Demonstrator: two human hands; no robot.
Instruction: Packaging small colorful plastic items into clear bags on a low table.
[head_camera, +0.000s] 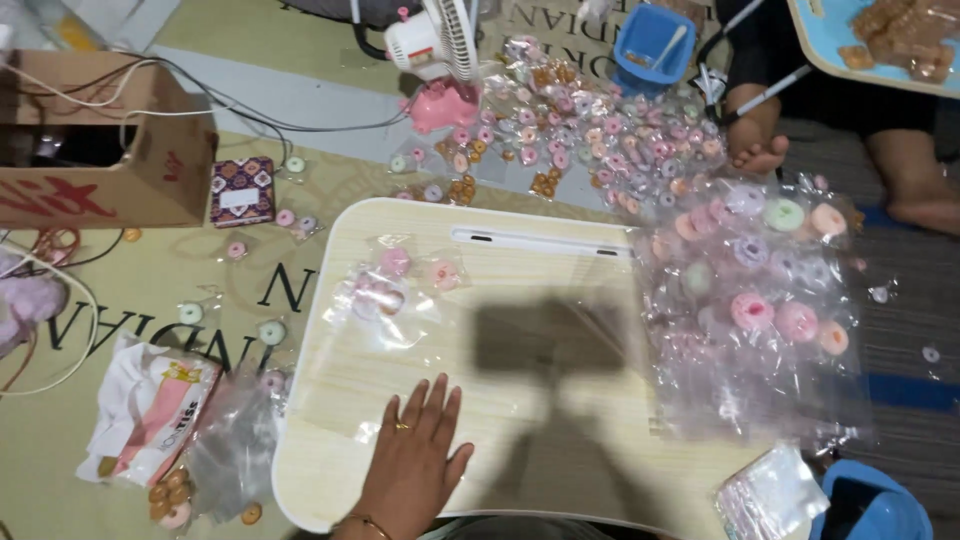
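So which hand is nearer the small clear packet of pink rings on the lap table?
Left. The left hand lies flat and open on the lap table, just below the clear packet and not touching it. The right hand is out of view.

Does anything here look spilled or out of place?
Yes. Many wrapped ring candies lie scattered on the floor mat beyond the lap table, some stray near the cardboard box. The left hand rests flat on the table.

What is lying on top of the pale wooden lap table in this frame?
On the lap table: a left hand pressed flat, a clear bag with pink rings, and a big bag of rings overhanging its right edge. The right hand isn't visible.
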